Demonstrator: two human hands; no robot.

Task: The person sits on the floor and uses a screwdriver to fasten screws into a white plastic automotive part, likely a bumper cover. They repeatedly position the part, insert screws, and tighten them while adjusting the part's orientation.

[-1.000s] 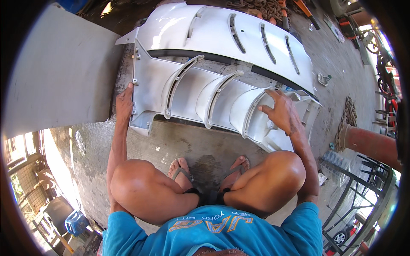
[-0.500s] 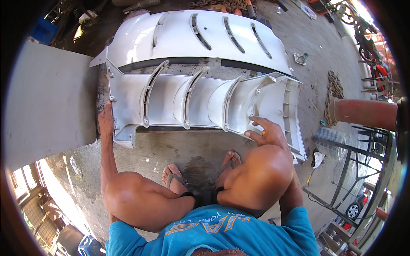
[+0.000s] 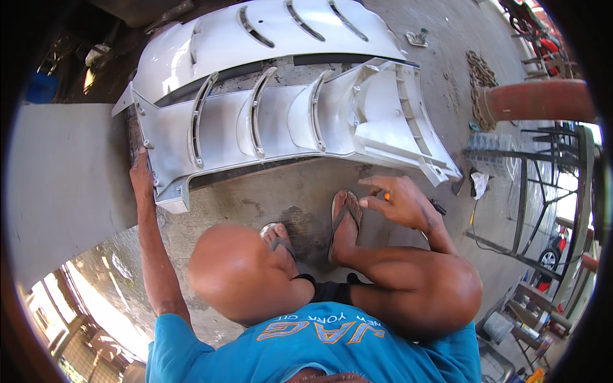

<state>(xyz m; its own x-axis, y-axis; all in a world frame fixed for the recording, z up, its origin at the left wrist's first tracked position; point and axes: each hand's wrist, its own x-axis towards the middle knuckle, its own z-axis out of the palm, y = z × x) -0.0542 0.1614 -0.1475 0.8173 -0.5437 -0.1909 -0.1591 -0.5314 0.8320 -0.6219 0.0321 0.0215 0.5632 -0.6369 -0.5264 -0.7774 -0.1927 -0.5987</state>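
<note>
Two white moulded panels are set out across the upper half of the frame. The nearer white panel with three curved slotted ribs (image 3: 223,127) is laid across the upper centre; behind it, at the top, the farther white panel with four curved slots (image 3: 217,45) is placed. One flat grey board (image 3: 70,172) is seen at the left, and one thick red cylinder (image 3: 543,102) at the upper right. Two sandalled feet (image 3: 348,220) are planted at the centre. Of the two bare hands, the right hand (image 3: 405,203) is held right of centre, apart from and below the nearer panel, its fingers curled around one small orange object (image 3: 387,196). By the left hand (image 3: 142,175) the nearer panel's left edge is touched, the panel extending rightward from it; whether that grip is closed cannot be told.
</note>
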